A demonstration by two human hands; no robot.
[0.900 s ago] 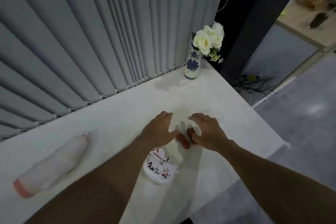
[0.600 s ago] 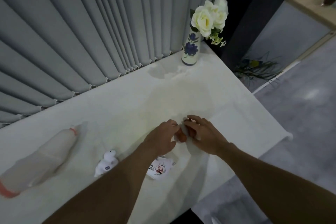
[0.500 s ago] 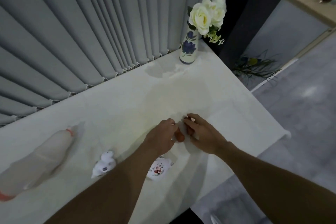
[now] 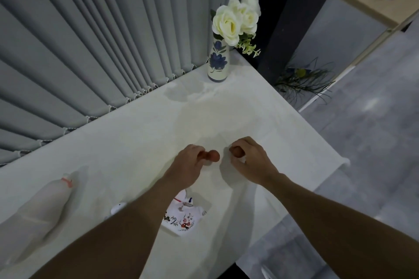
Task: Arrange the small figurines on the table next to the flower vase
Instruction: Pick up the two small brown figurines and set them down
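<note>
Nearest the camera, two bare forearms reached out over the white table (image 4: 127, 142). Beneath the left forearm, nearer the body than either grip, lay a white painted figurine (image 4: 182, 216) with red and dark flower marks, resting on the tabletop. Just to its left a second small white figurine (image 4: 118, 207) showed only in part, the rest hidden by the arm. Well to the left of both grips a long pale bottle-shaped object (image 4: 40, 213) with a red band near its narrow end lay on its side.

The left hand (image 4: 188, 166) was curled closed around a small reddish-brown figurine (image 4: 209, 155), whose rounded end stuck out past the fingertips toward the other hand. The right hand (image 4: 250, 161) was closed too, fingers folded over another reddish-brown piece (image 4: 237, 151), of which only a small rounded part showed at the thumb side; a bit of something white showed under the palm, too hidden to tell what it was. The two grips were near each other with a clear gap of bare table between them. Whether the held pieces touched the tabletop could not be told.

Far beyond both grips, at the table's back corner, stood the flower vase (image 4: 217, 63), upright, white with blue flowers painted on it, holding white roses (image 4: 235, 21). It was well apart from all the figurines. Grey vertical blinds (image 4: 102, 29) hung behind the table's far edge.
</note>
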